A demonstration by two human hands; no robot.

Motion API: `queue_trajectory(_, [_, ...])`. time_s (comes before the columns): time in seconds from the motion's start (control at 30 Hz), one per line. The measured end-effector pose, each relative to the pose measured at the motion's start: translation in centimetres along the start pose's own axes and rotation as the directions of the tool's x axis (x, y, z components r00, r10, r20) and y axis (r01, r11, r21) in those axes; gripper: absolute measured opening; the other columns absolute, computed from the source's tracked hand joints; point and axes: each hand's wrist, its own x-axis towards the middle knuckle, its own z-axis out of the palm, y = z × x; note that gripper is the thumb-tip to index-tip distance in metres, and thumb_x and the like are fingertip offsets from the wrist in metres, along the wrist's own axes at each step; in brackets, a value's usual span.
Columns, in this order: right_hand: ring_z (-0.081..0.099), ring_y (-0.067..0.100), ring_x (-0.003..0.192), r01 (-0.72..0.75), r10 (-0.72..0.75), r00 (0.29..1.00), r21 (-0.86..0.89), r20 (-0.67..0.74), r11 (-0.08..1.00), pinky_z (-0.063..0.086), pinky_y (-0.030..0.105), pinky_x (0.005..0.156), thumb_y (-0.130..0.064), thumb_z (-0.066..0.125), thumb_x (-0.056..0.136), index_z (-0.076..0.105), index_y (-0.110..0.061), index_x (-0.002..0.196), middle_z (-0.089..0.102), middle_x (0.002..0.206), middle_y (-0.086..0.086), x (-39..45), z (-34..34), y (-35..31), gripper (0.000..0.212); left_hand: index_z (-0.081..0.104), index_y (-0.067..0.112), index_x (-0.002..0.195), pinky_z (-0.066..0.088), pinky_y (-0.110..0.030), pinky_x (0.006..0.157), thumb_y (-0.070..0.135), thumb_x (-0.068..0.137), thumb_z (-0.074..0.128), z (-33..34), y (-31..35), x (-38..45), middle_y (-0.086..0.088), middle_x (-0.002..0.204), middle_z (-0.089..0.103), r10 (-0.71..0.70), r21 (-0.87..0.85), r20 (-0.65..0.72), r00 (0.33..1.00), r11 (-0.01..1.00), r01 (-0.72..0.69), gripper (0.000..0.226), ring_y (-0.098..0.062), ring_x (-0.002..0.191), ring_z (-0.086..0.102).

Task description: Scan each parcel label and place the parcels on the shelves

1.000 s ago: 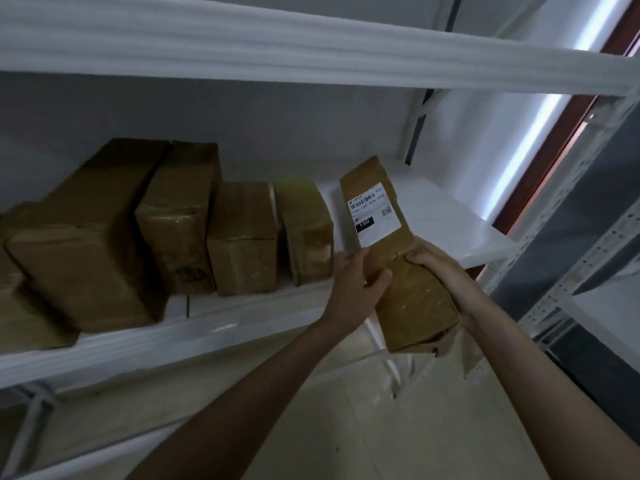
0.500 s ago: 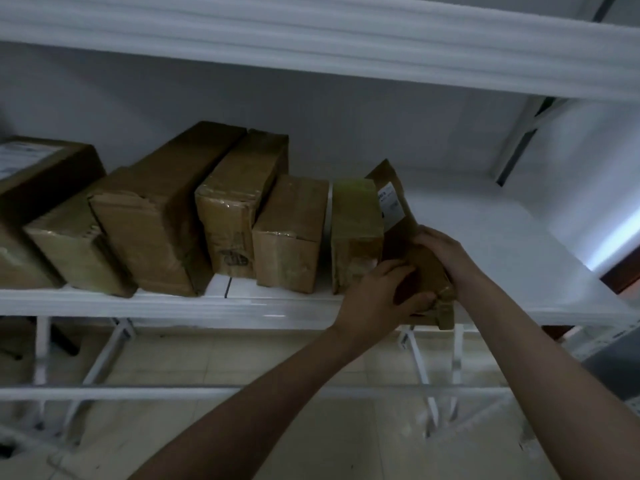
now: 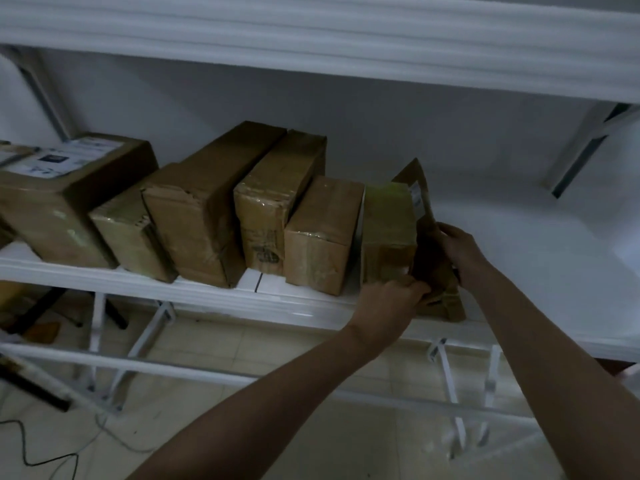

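A flat brown parcel [image 3: 427, 251] with a white label on its upper side stands on edge on the white shelf [image 3: 540, 271], at the right end of a row of cardboard parcels. It leans against a greenish taped box [image 3: 388, 233]. My left hand [image 3: 394, 303] grips its near lower corner at the shelf's front edge. My right hand [image 3: 460, 254] holds its right side, fingers curled onto it.
Several more brown boxes [image 3: 204, 209] fill the shelf to the left, one with a white label [image 3: 59, 161] on top. The shelf's right half is bare. Another shelf [image 3: 311, 39] runs overhead. Below are white frame bars [image 3: 138, 365], a tiled floor and a cable [image 3: 52, 459].
The parcel went from tilted in the air to standing on edge on the shelf against the greenish box. Both hands moved in with it and still hold it.
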Motion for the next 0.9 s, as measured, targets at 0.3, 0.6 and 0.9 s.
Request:
queue_trajectory(0.3, [0.056,0.035,0.105,0.283,-0.361,0.933,-0.600,-0.009,0.748,0.040,0.031,0.081,-0.032,0.046,0.092,0.053,-0.010,0.126,0.060,0.117,0.018,-5.3,0.7,1.0,0.041,0.071,0.023,0.103,0.044,-0.021,0.054,0.040,0.091,0.046,-3.8,-4.8,-6.2,0.004,0.099,0.072,0.106,0.006,0.152,0.983,0.994,-0.108,0.033,-0.015,0.077,0.069])
queue_trajectory(0.6, [0.049,0.046,0.105,0.274,-0.674,0.734,-0.876,-0.076,0.396,0.050,0.051,0.071,-0.015,0.054,0.080,0.057,0.003,0.114,0.052,0.122,0.028,-17.7,9.2,3.6,0.038,0.060,0.027,0.126,0.052,-0.033,0.070,0.050,0.096,0.030,-11.9,-13.8,-17.4,0.003,0.116,0.068,-0.125,0.182,0.355,0.927,0.981,0.062,0.048,-0.023,0.093,0.068])
queue_trajectory(0.9, [0.048,0.028,0.122,0.468,-0.463,0.851,-0.756,0.248,0.457,0.048,0.039,0.091,-0.022,0.054,0.094,0.044,-0.009,0.140,0.049,0.137,0.011,-25.8,30.2,3.1,0.049,0.051,0.033,0.135,0.052,-0.031,0.080,0.047,0.098,0.043,-26.5,-24.4,-31.2,0.006,0.125,0.063,-0.447,0.389,0.309,0.840,0.865,0.317,0.040,-0.021,0.106,0.064])
